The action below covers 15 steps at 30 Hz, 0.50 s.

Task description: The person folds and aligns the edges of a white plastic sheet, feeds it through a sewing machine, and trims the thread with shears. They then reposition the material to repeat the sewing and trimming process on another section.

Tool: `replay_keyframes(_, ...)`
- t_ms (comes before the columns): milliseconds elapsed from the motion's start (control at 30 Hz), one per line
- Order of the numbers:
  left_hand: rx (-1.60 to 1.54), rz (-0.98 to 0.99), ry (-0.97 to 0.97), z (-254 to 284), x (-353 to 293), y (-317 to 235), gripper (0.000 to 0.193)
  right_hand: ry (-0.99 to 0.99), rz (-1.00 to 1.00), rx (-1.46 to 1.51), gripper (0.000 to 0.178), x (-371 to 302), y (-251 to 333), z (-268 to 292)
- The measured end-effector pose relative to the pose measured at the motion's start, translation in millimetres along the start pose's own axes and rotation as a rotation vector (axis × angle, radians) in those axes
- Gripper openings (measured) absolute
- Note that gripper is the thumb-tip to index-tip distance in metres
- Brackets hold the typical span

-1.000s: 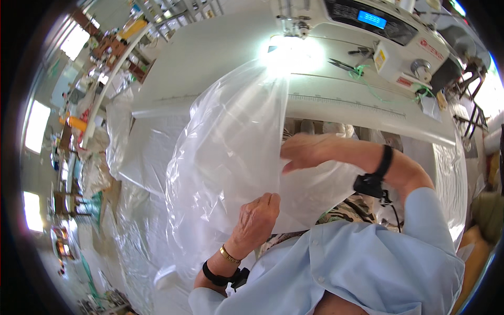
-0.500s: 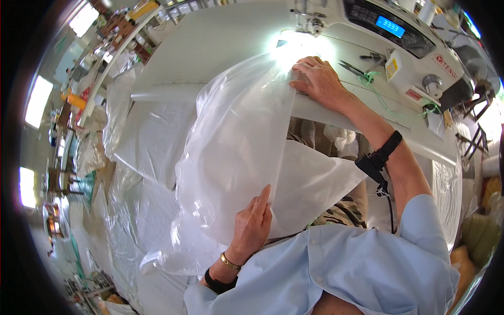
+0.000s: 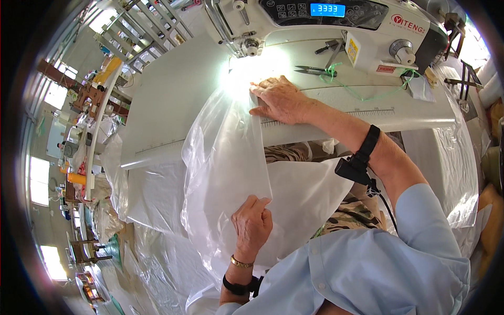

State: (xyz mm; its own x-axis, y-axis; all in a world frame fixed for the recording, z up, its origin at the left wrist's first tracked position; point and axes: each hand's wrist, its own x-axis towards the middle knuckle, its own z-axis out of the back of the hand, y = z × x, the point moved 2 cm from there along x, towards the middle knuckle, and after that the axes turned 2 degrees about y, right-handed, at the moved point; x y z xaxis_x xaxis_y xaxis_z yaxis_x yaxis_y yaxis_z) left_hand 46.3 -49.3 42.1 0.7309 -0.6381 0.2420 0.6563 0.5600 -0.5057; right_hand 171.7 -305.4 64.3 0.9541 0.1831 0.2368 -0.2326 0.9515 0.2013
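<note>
A translucent white plastic sheet [image 3: 226, 152] runs from the sewing machine [image 3: 336, 26] down over my lap, one long edge drawn fairly straight between my hands. Low on that edge, my left hand [image 3: 252, 223] is closed, thumb and curled fingers gripping the plastic. My right hand [image 3: 281, 100] lies palm down beside the lit needle area, fingers stretched over the top end of the edge and thumb apart. Bright glare hides its fingertips and the sheet's end under the machine head. Black straps circle both forearms.
Thread snips [image 3: 315, 70] lie on the machine table [image 3: 362, 97], right of my right hand, with loose green thread [image 3: 362, 97] near them. More clear plastic [image 3: 152, 194] hangs at the left. A shelf with several tools and parts [image 3: 94, 100] stands farther left.
My left hand has gone from stretched fingers to a curled grip on the sheet's edge. The sheet's edge looks tauter. My view has shifted, showing more of the machine; my right hand stays beside the needle area.
</note>
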Motion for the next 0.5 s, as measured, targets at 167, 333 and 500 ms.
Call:
replay_keyframes(167,0.037,-0.059,-0.068,10.2,40.8,5.3,0.018,0.017,0.015,0.024,0.083,1.5,-2.6,-5.6)
replay_keyframes(333,0.067,-0.103,-0.118,13.6,88.1,12.3,0.016,0.026,0.025,0.07,0.092,0.6,-3.6,-4.4)
replay_keyframes(500,0.116,-0.114,-0.122,16.8,134.2,20.6,0.006,0.086,0.023,0.114,0.094,1.4,-2.9,-1.6)
